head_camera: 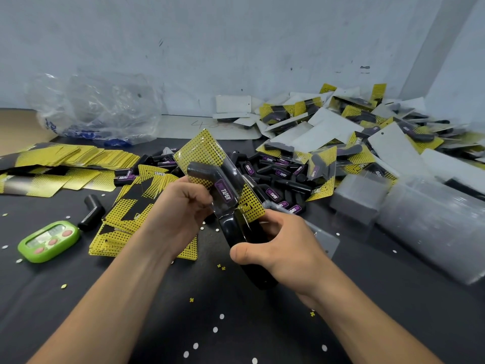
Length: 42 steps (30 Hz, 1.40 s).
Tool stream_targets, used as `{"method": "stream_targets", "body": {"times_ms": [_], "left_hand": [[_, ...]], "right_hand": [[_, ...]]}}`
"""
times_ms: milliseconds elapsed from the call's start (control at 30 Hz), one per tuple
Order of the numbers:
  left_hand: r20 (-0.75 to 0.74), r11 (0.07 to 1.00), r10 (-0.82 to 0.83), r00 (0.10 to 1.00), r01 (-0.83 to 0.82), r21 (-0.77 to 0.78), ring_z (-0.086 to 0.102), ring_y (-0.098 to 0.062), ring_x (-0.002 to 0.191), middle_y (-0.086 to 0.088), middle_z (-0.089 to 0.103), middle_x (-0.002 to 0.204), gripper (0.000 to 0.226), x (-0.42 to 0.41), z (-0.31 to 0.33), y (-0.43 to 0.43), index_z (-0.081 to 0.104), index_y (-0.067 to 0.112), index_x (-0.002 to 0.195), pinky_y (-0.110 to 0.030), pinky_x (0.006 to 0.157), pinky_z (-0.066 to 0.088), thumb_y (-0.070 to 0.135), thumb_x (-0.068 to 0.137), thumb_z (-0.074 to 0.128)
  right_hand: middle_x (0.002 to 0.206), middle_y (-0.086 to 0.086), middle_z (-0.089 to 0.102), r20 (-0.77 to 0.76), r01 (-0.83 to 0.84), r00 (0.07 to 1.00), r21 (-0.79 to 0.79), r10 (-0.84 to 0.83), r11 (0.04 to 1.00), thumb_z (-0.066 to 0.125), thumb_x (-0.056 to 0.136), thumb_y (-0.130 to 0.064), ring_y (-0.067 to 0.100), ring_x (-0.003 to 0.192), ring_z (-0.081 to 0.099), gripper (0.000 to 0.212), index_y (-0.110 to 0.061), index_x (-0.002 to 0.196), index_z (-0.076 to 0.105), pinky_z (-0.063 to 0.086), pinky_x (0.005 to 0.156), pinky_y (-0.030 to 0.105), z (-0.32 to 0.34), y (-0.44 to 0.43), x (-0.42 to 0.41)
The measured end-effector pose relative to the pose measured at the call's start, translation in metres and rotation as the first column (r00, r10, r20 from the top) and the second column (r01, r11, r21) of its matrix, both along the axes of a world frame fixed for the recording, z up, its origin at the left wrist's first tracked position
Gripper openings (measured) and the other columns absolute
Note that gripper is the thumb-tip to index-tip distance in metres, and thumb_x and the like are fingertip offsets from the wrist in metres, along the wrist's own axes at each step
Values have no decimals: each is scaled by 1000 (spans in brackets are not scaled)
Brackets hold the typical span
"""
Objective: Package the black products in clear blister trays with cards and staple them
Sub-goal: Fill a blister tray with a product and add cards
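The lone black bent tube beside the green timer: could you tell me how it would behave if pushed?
The black bent rubbery-looking tube has an elbow, so it would probably pivot or skid rather than roll away. It lies flat on the dark table, so tipping seems unlikely. Its matte skin suggests decent grip.

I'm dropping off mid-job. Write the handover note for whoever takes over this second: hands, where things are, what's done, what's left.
Left hand: grips a filled blister pack, with card and black product inside.
Right hand: grips the black stapler at the pack's lower edge. No staple is visible from here.
Done: a big heap of finished packs at back right.
Left: staple this pack, then work through the loose black products piled in the centre.
Supplies: cards on the left, clear trays on the right.
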<state>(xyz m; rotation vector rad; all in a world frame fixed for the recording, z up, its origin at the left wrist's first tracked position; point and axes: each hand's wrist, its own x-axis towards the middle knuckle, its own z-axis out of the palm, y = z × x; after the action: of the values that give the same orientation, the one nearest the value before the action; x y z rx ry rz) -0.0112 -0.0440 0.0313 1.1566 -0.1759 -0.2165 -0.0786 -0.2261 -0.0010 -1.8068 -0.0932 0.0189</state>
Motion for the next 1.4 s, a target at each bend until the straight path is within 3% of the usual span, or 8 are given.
{"method": "stream_targets", "body": {"times_ms": [300, 567, 733, 900, 1033, 1100, 1233, 1400], "left_hand": [[-7, 999, -34, 999, 34, 4, 67, -22, 69, -13, 72, 90, 53, 0, 0, 1, 56, 1, 111, -29, 61, 56, -6, 59, 46], [-29, 999, -23, 999, 22, -44, 59, -26, 76, -13, 64, 87, 48, -1, 2, -1, 54, 1, 96, -40, 78, 47, 0, 48, 50], [-101, 984, 169, 980, -173, -34, 56, -22, 64, -11, 62, 83, 36, 1, -2, -6, 54, 3, 91, -36, 67, 46, -1, 57, 44], [-176, 948, 264, 948, -288, -131, 68, -23, 67, -11, 72, 89, 38, 9, -3, 3, 59, 5, 95, -28, 61, 59, 3, 61, 42], [-158, 980, 171, 972, -184, -73, 66, -25, 74, -13, 72, 96, 40, 5, -5, -2, 59, 6, 98, -36, 72, 55, 4, 62, 43], [-130, 993, 97, 987, -104, -47, 66, -23, 70, -13, 73, 93, 33, 3, -4, -3, 56, 6, 94, -34, 65, 54, 2, 64, 43], [-82, 996, -91, 992, 93, 17, 59, -18, 64, -8, 68, 86, 53, 0, -5, -3, 48, 8, 114, -32, 65, 47, 4, 62, 56], [-126, 993, -116, 985, 113, -33, 69, -26, 105, -12, 71, 120, 60, 0, -9, -9, 53, 1, 135, -41, 90, 54, 18, 78, 64]], "right_hand": [[89, -8, 79, -34, 34, 999, 43, -33, 999, 91, 42, -40, 11, 78, 76, 55, -31, 96, 80, 61, 64, 30, 5, 2, -2], [81, 0, 79, -119, 75, 990, 51, -68, 996, 90, 36, -36, 21, 73, 77, 53, -22, 87, 82, 65, 69, 42, 12, 6, -1], [92, -5, 81, -281, -146, 943, 137, 180, 980, 91, 54, -39, 12, 87, 77, 33, -34, 86, 82, 60, 73, 23, 16, 2, -4], [91, -13, 79, -380, -113, 924, -149, 49, 982, 82, 70, -61, 3, 87, 74, 41, -27, 94, 80, 59, 85, 23, 20, 7, -8], [91, -22, 74, 12, 232, 967, -453, -255, 861, 70, 79, -69, -4, 89, 66, 43, -32, 101, 76, 46, 69, 12, 28, 5, -5], [81, -22, 73, 81, 278, 961, -322, -266, 905, 73, 83, -58, -6, 78, 66, 27, -32, 91, 74, 47, 65, 9, 30, 4, 0], [63, 8, 64, -105, 97, 989, -69, -104, 993, 73, 93, -26, 18, 58, 62, 13, -14, 88, 74, 45, 58, 31, 29, 4, 8], [52, 7, 61, -182, 203, 968, 160, -173, 966, 62, 97, -3, 12, 42, 56, 21, -5, 77, 67, 38, 40, 18, 34, -3, 17]]}}
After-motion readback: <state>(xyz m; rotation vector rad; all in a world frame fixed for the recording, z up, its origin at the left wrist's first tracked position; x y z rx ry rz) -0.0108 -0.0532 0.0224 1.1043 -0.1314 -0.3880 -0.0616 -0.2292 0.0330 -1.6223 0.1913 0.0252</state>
